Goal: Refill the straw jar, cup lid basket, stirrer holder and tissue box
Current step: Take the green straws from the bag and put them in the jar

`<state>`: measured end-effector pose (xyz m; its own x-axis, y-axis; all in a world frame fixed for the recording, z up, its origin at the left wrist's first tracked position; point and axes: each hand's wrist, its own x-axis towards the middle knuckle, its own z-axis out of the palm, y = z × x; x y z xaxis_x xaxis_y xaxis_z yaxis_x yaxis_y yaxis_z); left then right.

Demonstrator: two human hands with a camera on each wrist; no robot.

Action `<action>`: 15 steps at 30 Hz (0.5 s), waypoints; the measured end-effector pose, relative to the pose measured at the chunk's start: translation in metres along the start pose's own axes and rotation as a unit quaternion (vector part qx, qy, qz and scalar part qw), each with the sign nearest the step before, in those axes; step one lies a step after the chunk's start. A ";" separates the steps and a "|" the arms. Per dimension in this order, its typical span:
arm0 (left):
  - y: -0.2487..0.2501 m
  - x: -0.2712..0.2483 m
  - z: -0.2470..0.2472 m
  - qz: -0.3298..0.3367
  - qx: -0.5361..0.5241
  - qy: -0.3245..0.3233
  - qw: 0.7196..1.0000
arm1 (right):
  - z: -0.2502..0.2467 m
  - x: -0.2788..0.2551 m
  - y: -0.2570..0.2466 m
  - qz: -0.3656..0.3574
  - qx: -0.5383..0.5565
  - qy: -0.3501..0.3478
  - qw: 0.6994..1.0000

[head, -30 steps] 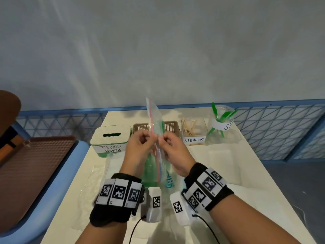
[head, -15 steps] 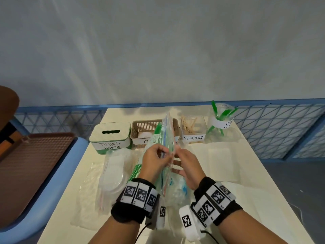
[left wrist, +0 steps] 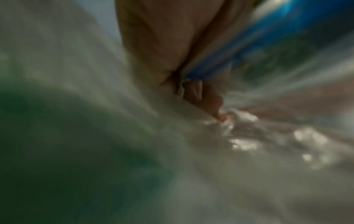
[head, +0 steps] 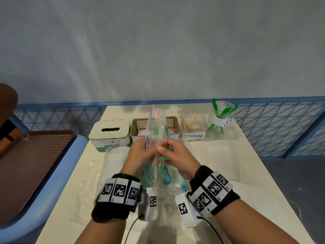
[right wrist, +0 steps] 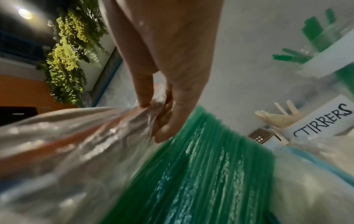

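I hold a clear zip bag (head: 155, 127) of green straws (right wrist: 201, 166) upright over the table's middle. My left hand (head: 142, 152) pinches the blue-edged side of its mouth, and my right hand (head: 173, 152) pinches the red-edged side (right wrist: 151, 106); the mouth is pulled apart. Along the back stand the tissue box (head: 110, 135), the brown lid basket (head: 139, 126), the stirrer holder (head: 192, 127) with wooden sticks, and the straw jar (head: 221, 120) with a few green straws. The left wrist view is blurred, showing fingers (left wrist: 203, 97) on the blue strip.
Other clear bags lie on the table (head: 255, 173): one with lids (head: 114, 161) at the left, flat ones (head: 219, 155) at the right. A blue chair with a brown tray (head: 29, 155) stands to the left. A blue mesh fence (head: 272, 125) runs behind the table.
The bag was lowered and tilted half a second ago; it now stands upright again, and my two hands have drawn its mouth apart.
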<state>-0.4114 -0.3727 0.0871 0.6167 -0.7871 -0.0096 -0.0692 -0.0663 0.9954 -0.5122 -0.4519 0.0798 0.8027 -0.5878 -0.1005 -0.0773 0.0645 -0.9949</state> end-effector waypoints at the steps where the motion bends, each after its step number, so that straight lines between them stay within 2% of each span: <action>1: 0.002 -0.001 -0.006 0.024 0.029 0.003 0.999 | 0.002 0.002 -0.002 -0.003 -0.004 -0.008 1.000; 4: 0.006 -0.003 -0.026 0.063 0.062 0.061 0.994 | 0.004 0.005 -0.009 -0.015 0.031 0.005 0.999; 6: 0.011 -0.002 -0.042 0.048 -0.044 0.112 0.992 | 0.000 0.005 -0.012 -0.015 0.083 0.027 0.996; 8: 0.018 -0.002 -0.055 0.029 -0.190 0.139 0.971 | -0.009 0.004 -0.012 -0.020 0.131 0.063 0.989; 11: 0.028 -0.004 -0.057 -0.002 -0.294 0.141 0.945 | -0.024 -0.001 -0.005 -0.028 0.172 0.118 0.978; 13: 0.028 -0.010 -0.044 -0.020 -0.303 0.118 0.945 | -0.030 -0.005 0.004 -0.022 0.163 0.148 0.975; 15: 0.018 -0.016 -0.025 -0.045 -0.276 0.090 0.956 | -0.034 -0.010 0.018 -0.007 0.106 0.181 0.978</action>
<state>-0.4029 -0.3457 0.1078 0.7296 -0.6712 -0.1311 0.3844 0.2439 0.8904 -0.5416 -0.4720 0.0627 0.5387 -0.8339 -0.1196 0.0872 0.1964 -0.9766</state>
